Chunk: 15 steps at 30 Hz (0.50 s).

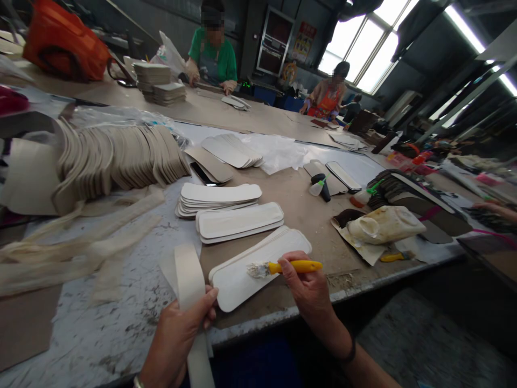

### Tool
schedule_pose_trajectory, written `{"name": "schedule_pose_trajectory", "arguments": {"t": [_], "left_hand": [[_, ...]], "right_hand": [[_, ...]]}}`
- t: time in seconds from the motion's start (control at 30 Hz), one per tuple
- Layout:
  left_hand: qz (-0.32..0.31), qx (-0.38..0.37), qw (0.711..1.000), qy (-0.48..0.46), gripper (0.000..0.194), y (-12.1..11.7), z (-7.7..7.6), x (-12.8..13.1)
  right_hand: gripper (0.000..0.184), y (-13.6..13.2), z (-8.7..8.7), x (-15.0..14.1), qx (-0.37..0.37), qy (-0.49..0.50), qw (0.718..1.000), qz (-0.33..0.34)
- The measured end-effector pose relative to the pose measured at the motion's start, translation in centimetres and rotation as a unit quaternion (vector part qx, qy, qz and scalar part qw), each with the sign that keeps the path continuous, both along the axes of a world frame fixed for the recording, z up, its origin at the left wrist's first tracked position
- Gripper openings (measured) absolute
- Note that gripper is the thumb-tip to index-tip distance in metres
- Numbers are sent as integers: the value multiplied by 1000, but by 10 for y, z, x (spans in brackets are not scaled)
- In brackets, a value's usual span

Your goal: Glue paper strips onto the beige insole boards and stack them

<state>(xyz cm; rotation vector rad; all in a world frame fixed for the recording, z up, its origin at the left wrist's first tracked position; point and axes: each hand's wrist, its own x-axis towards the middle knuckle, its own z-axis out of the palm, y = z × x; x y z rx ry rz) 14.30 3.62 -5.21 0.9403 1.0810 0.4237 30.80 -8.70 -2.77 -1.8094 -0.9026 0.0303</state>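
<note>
My right hand point(309, 288) is closed around the yellow handle of a paintbrush point(297, 266). White matter coats the bristles, which lie over a long white panel with rounded ends point(242, 283). In my left hand point(181, 328) is a pale strip point(189, 277) that loops up above the fingers and hangs down below them. Its fingertips are at the near left corner of the white panel; whether they touch it I cannot tell. Behind that panel lie two more stacks of similar pieces, a nearer stack point(242, 220) and a farther one point(220, 194).
A long row of curved beige pieces point(121, 159) stands at left, with pale fabric strips point(117, 237) before it. At right are a glue-stained plastic container point(383, 226), a second yellow brush point(396, 257) and a small bottle point(317, 187). Two people work across the table.
</note>
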Motion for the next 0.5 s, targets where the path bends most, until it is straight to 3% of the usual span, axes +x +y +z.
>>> {"name": "schedule_pose_trajectory", "arguments": {"t": [0.23, 0.5], "left_hand": [[15, 4, 999, 28, 45, 2, -4, 0], [39, 34, 997, 59, 32, -3, 10, 7]], "right_hand": [[15, -24, 6, 46, -35, -155, 985, -59], [11, -40, 18, 73, -43, -250, 966, -58]]}}
